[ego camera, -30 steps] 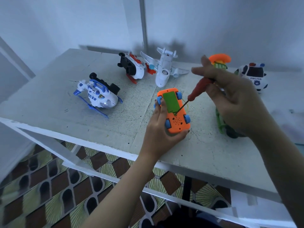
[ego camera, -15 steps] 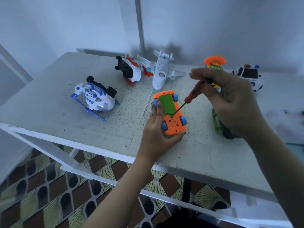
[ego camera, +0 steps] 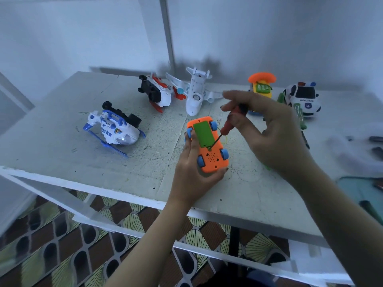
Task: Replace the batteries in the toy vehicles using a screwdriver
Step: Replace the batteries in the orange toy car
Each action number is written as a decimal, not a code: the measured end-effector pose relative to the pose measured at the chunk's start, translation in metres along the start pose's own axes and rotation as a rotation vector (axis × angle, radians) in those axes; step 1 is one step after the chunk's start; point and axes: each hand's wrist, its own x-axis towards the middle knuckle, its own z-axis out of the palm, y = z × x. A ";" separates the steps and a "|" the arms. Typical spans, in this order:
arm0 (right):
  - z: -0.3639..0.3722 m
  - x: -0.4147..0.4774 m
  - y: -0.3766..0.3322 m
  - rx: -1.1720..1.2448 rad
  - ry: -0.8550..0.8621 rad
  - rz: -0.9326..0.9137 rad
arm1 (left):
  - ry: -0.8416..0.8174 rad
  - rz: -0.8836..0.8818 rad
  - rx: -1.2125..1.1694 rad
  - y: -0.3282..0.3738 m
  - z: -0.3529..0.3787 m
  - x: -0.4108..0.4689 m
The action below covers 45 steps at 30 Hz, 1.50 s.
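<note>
Steeper than half a second ago, the red screwdriver (ego camera: pixel 228 125) leans from the right hand (ego camera: pixel 273 131), pinched between thumb and curled fingers, index stretched above. Its tip meets the green battery cover (ego camera: pixel 203 133) of the upturned orange toy car (ego camera: pixel 213 160), which the left hand (ego camera: pixel 192 172) grips from below.

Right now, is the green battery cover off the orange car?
No, the green cover sits flush in the orange car's underside, screwdriver tip at its near end.
</note>
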 end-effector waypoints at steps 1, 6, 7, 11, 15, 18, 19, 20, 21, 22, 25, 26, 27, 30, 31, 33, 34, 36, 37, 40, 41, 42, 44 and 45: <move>-0.003 0.001 -0.001 -0.016 -0.032 -0.003 | -0.002 0.001 0.000 0.000 0.000 0.000; -0.018 0.010 0.000 -0.036 -0.209 0.024 | -0.021 0.009 -0.002 0.001 0.000 0.001; -0.017 0.011 0.000 -0.030 -0.210 0.026 | -0.020 0.012 -0.002 0.001 0.000 0.001; -0.004 0.009 -0.001 -0.031 -0.092 -0.016 | 0.008 0.025 0.002 0.002 -0.001 0.001; 0.002 0.008 0.000 -0.048 -0.003 -0.060 | -0.001 0.016 -0.004 0.002 -0.001 0.001; -0.004 0.009 -0.001 -0.016 -0.068 -0.026 | -0.009 0.014 -0.003 0.001 0.000 0.000; -0.007 0.010 0.000 -0.012 -0.098 -0.014 | -0.012 0.016 -0.004 0.001 0.000 0.000; -0.009 0.010 0.002 -0.016 -0.123 -0.006 | -0.012 0.019 -0.002 0.001 0.000 0.000; -0.009 0.009 0.004 -0.020 -0.136 0.000 | -0.014 0.020 0.001 0.001 0.000 0.000; -0.009 0.009 0.006 -0.012 -0.136 0.009 | -0.016 0.019 0.000 0.001 0.000 0.000; -0.005 0.006 0.008 0.150 -0.083 0.056 | -0.023 0.012 -0.005 0.001 -0.001 0.000; -0.002 0.004 0.008 0.201 -0.056 0.055 | -0.021 0.013 -0.005 0.001 -0.001 0.000; 0.000 0.003 0.008 0.232 -0.026 0.046 | -0.019 0.013 -0.005 0.002 -0.001 0.000; 0.004 0.000 0.009 0.221 0.046 0.036 | -0.014 0.012 -0.001 0.002 -0.001 0.000; 0.005 0.000 0.010 0.196 0.062 0.034 | -0.017 0.010 -0.003 0.002 -0.001 0.000; 0.005 0.001 0.009 0.187 0.063 0.053 | -0.027 0.005 -0.009 0.002 -0.001 0.000; 0.004 0.001 0.008 0.203 0.045 0.070 | -0.028 0.006 -0.008 0.002 -0.001 0.000; 0.002 0.002 0.007 0.199 0.006 0.074 | -0.019 0.010 -0.006 0.002 0.000 0.000; 0.001 0.001 0.008 0.180 -0.005 0.074 | -0.014 0.012 -0.006 0.002 0.000 0.000; 0.001 0.002 0.010 0.130 0.010 0.097 | -0.010 0.021 -0.005 0.003 0.000 0.000; 0.002 0.003 0.011 0.137 0.025 0.099 | -0.010 0.022 -0.006 0.003 0.000 0.000; 0.003 0.003 0.011 0.146 0.043 0.092 | -0.009 0.021 -0.009 0.002 0.000 0.000; 0.004 0.004 0.011 0.125 0.089 0.066 | -0.012 0.016 -0.014 0.002 0.000 0.001; 0.004 0.003 0.010 0.110 0.103 0.056 | -0.013 0.016 -0.013 0.002 0.000 0.001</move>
